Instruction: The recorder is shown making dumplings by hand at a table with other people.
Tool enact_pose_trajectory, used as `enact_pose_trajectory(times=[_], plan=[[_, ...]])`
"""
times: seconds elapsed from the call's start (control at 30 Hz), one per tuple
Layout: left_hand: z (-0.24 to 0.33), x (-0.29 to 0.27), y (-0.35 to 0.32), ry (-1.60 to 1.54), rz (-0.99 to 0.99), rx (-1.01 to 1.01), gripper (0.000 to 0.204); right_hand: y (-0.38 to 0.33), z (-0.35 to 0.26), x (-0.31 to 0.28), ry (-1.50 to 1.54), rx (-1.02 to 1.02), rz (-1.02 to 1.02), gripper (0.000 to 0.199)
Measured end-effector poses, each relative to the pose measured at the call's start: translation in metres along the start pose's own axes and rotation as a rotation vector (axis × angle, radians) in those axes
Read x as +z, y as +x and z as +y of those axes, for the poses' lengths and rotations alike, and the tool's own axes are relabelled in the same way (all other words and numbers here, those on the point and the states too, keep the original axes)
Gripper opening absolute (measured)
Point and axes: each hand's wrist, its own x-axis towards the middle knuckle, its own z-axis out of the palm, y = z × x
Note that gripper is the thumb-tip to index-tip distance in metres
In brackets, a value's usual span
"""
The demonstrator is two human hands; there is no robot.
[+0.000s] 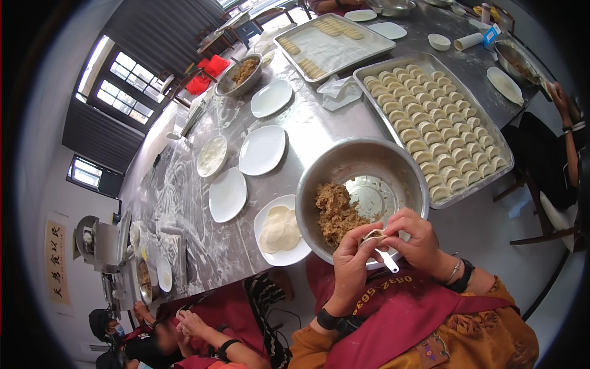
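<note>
Both my hands meet over the near rim of a large steel bowl [399, 157]. Between my fingers is a half-folded dumpling [372, 235], a pale wrapper with brown filling showing in its opening. My left hand [350, 257] grips one side of it, and my right hand [419, 238] pinches the other edge. Brown minced filling [337, 215] is heaped in the bowl's left half. A white handle [388, 262] juts over the near rim below my hands. Left of the bowl, round dough wrappers [279, 231] are stacked on a white plate [300, 253].
A metal tray [472, 194] of finished dumplings [430, 123] in rows adjoins the bowl at right. Another tray [384, 48] lies farther back. White plates [263, 150] stand on the floury steel table [178, 227]. Co-workers' hands [192, 321] show at lower left and right.
</note>
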Motion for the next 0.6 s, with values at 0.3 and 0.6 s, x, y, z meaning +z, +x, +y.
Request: enact_pose_trajectory(times=[0.3, 0.6], plan=[[-0.0005, -0.003, -0.0025, 0.075, -0.084, -0.028, 0.031, -0.0062, 0.007, 0.0045, 0.305, 0.299, 0.08, 0.012], [-0.0002, -0.002, -0.0021, -0.052, -0.034, -0.041, 0.034, -0.0034, 0.0068, -0.0001, 0.002, 0.008, -0.021, 0.013]])
